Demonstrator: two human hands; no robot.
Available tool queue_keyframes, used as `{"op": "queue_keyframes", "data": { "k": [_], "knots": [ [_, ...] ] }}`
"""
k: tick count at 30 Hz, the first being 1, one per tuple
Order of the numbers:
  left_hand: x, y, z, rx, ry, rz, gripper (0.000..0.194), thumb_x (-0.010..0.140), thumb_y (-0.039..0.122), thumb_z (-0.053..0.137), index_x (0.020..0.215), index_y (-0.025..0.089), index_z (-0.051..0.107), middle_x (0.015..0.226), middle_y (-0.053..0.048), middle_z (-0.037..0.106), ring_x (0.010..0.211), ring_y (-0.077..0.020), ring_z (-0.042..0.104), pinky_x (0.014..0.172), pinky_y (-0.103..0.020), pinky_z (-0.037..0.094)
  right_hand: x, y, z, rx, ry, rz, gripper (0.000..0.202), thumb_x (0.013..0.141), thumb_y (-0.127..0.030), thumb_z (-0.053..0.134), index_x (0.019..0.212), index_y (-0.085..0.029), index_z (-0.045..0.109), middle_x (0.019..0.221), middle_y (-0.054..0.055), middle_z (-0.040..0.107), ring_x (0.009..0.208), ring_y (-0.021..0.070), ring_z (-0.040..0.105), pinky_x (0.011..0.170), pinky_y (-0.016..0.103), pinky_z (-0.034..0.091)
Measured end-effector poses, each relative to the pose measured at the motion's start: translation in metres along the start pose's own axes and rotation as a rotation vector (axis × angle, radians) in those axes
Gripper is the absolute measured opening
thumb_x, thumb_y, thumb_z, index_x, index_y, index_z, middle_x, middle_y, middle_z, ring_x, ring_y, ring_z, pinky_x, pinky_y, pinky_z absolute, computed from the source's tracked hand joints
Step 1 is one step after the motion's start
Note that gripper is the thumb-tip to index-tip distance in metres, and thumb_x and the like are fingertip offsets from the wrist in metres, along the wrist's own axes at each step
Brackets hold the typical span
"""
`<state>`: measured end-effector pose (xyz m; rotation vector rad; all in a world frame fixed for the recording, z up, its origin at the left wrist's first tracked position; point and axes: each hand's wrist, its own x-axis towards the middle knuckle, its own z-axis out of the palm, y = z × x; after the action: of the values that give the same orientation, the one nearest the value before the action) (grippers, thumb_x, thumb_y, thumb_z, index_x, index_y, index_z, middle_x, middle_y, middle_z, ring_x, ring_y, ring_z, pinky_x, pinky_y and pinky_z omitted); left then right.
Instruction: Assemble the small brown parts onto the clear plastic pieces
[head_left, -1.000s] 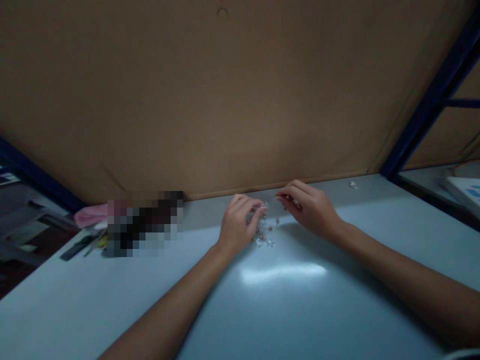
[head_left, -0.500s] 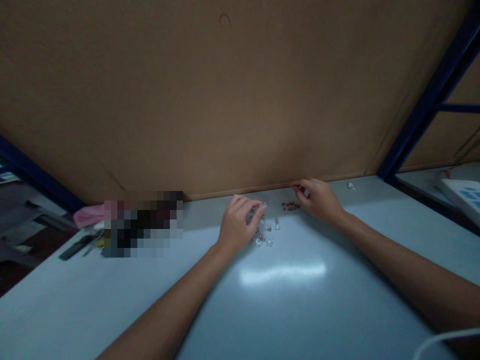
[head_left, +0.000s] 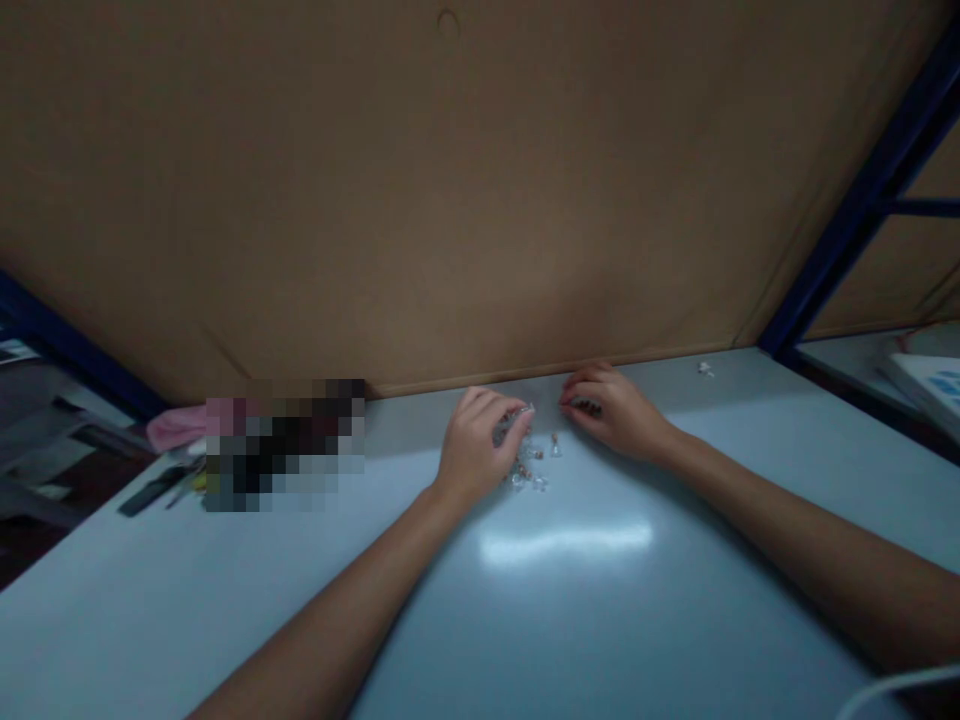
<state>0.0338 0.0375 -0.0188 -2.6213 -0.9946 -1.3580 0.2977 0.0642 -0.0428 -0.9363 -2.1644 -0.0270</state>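
Note:
My left hand [head_left: 480,440] pinches a small clear glass bottle [head_left: 527,409] between thumb and forefinger. Below its fingertips lies a loose cluster of tiny clear bottles [head_left: 536,482], several with brown corks. A single corked bottle [head_left: 555,447] stands just right of the cluster. My right hand [head_left: 611,408] is curled over a group of small brown corks [head_left: 587,406], which shows in the gap between thumb and fingers. Its thumb and fingertips come together at the left of the corks; whatever is between them is hidden.
A brown cardboard panel [head_left: 480,200] rises along the table's [head_left: 450,620] back edge. Small white pieces [head_left: 705,369] lie at the back right. Pink cloth [head_left: 176,427], a dark flat object [head_left: 152,490] and a blurred-out patch are at left. A white cable [head_left: 900,682] crosses the lower right.
My right hand has come down and left from the panel's foot to the corks, now partly covering them. My left hand holds the bottle in the same place.

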Motion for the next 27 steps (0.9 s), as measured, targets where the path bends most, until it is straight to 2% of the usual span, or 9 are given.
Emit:
{"op": "queue_keyframes", "data": {
  "k": [5,12,17,22,27],
  "knots": [
    [0.000,0.000,0.000,0.001,0.005,0.001,0.013,0.102,0.030,0.067,0.100,0.021,0.074,0.097,-0.006,0.077,0.097,-0.0243,0.064,0.092,-0.044,0.051,-0.003,-0.004,0.006,-0.011,0.010,0.021,0.015,0.088,-0.013,0.069,0.095,-0.020,0.079,0.112,0.014,0.073,0.114,0.0316,0.062,0.101,0.050,0.051],
    [0.000,0.001,0.001,-0.009,-0.002,0.001,0.011,0.102,0.030,0.068,0.100,0.021,0.075,0.097,-0.006,0.077,0.098,-0.0239,0.065,0.093,-0.043,0.052,-0.004,-0.005,0.007,-0.060,-0.013,0.051,0.016,0.088,-0.014,0.068,0.099,-0.019,0.079,0.114,0.015,0.073,0.116,0.0329,0.061,0.101,0.051,0.051],
    [-0.002,-0.003,0.002,-0.001,-0.055,-0.012,0.014,0.102,0.033,0.068,0.103,0.022,0.076,0.100,-0.007,0.077,0.101,-0.0252,0.063,0.095,-0.046,0.052,0.001,-0.015,0.000,-0.049,0.044,0.015,0.018,0.093,-0.015,0.065,0.106,-0.020,0.076,0.112,0.013,0.074,0.112,0.0309,0.062,0.098,0.049,0.051],
    [-0.004,-0.007,0.005,0.033,-0.111,-0.030,0.016,0.100,0.035,0.070,0.105,0.023,0.079,0.102,-0.009,0.075,0.106,-0.0278,0.062,0.096,-0.049,0.053,0.004,-0.026,-0.004,-0.063,0.033,0.003,0.018,0.095,-0.014,0.062,0.106,-0.023,0.074,0.110,0.012,0.074,0.109,0.0304,0.061,0.093,0.047,0.050],
    [-0.005,-0.006,0.004,0.032,-0.127,-0.032,0.015,0.099,0.033,0.071,0.107,0.024,0.080,0.106,-0.009,0.075,0.109,-0.0281,0.062,0.098,-0.049,0.053,0.004,-0.033,-0.005,-0.041,0.012,-0.030,0.017,0.094,-0.014,0.063,0.105,-0.021,0.074,0.108,0.013,0.074,0.106,0.0303,0.060,0.093,0.047,0.050]
  ]
}}
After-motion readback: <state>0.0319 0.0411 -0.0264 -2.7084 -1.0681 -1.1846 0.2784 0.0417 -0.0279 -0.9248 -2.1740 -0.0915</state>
